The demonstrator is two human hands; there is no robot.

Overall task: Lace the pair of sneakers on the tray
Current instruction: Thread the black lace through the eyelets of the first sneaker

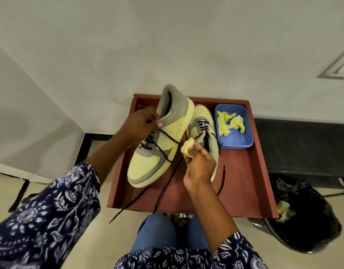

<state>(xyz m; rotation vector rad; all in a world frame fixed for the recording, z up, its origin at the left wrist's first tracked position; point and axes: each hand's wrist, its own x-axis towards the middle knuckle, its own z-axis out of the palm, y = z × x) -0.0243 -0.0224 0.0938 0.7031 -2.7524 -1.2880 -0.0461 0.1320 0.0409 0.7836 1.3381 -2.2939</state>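
Fingers [147,121] grip half-laced yellow-grey sneaker [163,142].

A: Where's the open room on the tray [250,191]?

B: The near right floor of it, apart from one black lace end [222,179] lying there.

A: And the far right?

B: Blocked by the blue tub [244,142] of crumpled yellow paper [230,121].

A: The middle?

B: The flat sneaker [203,123] just beside the tub, and the raised sneaker [157,152] on its left; laces [140,195] trail off the near edge
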